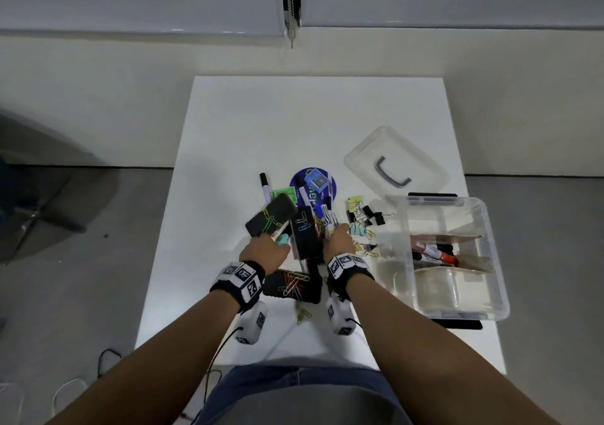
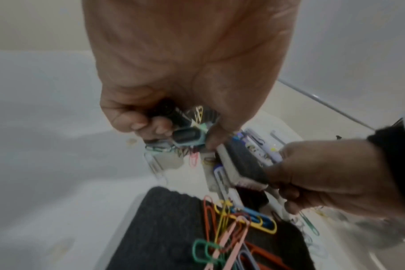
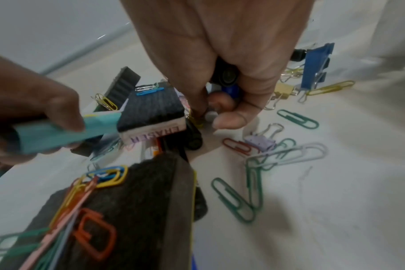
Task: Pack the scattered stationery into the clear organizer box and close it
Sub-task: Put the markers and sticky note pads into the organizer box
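The stationery lies heaped mid-table. My left hand (image 1: 265,248) (image 2: 150,126) grips a flat teal item (image 2: 188,137) (image 3: 65,132) at the heap's near left. My right hand (image 1: 338,240) (image 3: 222,107) curls round a bundle of marker pens (image 3: 227,74) (image 2: 259,151) just right of a black whiteboard eraser (image 1: 305,235) (image 3: 150,111). Another eraser (image 1: 294,285) (image 2: 164,228) carrying coloured paper clips lies between my wrists. The clear organizer box (image 1: 490,248) stands open at the right, with markers (image 1: 434,253) in its middle compartment. Its lid (image 1: 395,163) lies behind it.
Binder clips (image 1: 362,215) and loose paper clips (image 3: 234,199) are scattered between the heap and the box. A blue round disc (image 1: 328,192), a small blue box (image 1: 315,179) and a green box (image 1: 282,193) sit behind the heap. A third eraser (image 1: 271,216) lies at left.
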Demonstrator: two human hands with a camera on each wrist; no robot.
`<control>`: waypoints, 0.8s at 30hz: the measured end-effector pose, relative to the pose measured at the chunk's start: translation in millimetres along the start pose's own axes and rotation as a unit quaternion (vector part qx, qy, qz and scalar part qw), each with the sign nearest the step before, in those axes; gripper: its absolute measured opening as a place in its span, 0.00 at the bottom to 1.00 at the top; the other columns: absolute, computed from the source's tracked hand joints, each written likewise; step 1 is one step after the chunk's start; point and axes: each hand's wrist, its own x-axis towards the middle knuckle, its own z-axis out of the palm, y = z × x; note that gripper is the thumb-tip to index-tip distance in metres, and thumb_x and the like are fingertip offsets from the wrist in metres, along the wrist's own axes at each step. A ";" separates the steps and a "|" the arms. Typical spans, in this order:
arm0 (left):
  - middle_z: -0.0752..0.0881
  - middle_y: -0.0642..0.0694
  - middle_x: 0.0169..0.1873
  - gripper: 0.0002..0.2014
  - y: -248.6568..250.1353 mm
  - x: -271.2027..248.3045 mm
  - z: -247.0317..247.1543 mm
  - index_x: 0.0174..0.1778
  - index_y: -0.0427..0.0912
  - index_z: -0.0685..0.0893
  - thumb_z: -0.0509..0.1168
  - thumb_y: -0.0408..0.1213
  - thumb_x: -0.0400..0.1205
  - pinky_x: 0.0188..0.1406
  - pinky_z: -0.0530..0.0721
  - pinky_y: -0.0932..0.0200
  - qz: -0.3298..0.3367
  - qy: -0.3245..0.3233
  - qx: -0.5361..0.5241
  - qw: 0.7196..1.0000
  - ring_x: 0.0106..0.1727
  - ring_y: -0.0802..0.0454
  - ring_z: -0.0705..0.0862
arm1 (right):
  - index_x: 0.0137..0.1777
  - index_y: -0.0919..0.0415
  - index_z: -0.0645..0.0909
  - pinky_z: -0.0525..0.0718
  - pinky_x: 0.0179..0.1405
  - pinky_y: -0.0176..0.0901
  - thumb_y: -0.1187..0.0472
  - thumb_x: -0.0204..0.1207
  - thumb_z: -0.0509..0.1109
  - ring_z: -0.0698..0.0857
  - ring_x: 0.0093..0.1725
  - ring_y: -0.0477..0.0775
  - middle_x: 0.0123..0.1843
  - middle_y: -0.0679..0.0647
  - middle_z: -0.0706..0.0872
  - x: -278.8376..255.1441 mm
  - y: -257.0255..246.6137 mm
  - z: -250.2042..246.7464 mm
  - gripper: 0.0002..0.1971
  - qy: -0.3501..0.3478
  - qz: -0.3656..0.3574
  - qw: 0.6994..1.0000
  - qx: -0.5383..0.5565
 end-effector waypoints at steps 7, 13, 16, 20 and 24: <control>0.82 0.36 0.61 0.25 -0.4 -9.1 -24.0 0.61 0.38 0.79 0.54 0.57 0.83 0.51 0.74 0.56 0.017 -0.073 0.051 0.996 0.57 0.40 0.80 | 0.71 0.72 0.67 0.80 0.62 0.51 0.65 0.80 0.62 0.80 0.68 0.65 0.69 0.68 0.75 -5.4 7.2 -17.8 0.20 -0.017 -0.032 0.993 -0.116; 0.83 0.38 0.59 0.26 -1.3 -20.7 -29.9 0.61 0.39 0.80 0.55 0.58 0.82 0.54 0.76 0.54 0.031 -0.111 0.077 0.990 0.59 0.40 0.81 | 0.68 0.72 0.71 0.78 0.65 0.52 0.62 0.80 0.65 0.78 0.69 0.66 0.69 0.68 0.77 -10.6 15.4 -25.3 0.20 -0.046 -0.053 0.987 -0.145; 0.79 0.44 0.36 0.18 2.5 -30.4 -30.4 0.41 0.41 0.78 0.57 0.55 0.81 0.33 0.71 0.59 0.030 -0.127 0.037 0.991 0.36 0.46 0.79 | 0.73 0.70 0.65 0.79 0.64 0.51 0.63 0.81 0.63 0.79 0.69 0.67 0.70 0.67 0.79 -15.3 13.1 -36.8 0.22 -0.046 -0.040 0.993 -0.100; 0.76 0.45 0.30 0.09 15.2 -38.7 -28.8 0.46 0.38 0.75 0.60 0.41 0.81 0.23 0.67 0.61 0.065 -0.151 -0.039 0.986 0.25 0.51 0.72 | 0.84 0.66 0.38 0.78 0.66 0.55 0.67 0.80 0.65 0.79 0.69 0.68 0.73 0.71 0.76 -23.1 15.2 -61.2 0.42 -0.055 -0.050 0.992 -0.101; 0.76 0.45 0.31 0.04 39.6 -52.5 -26.3 0.45 0.41 0.70 0.58 0.33 0.85 0.19 0.71 0.66 0.099 -0.154 -0.080 0.980 0.24 0.53 0.72 | 0.76 0.68 0.58 0.87 0.57 0.62 0.62 0.75 0.71 0.87 0.56 0.66 0.61 0.68 0.84 -26.0 16.0 -97.5 0.34 -0.105 -0.035 0.990 -0.083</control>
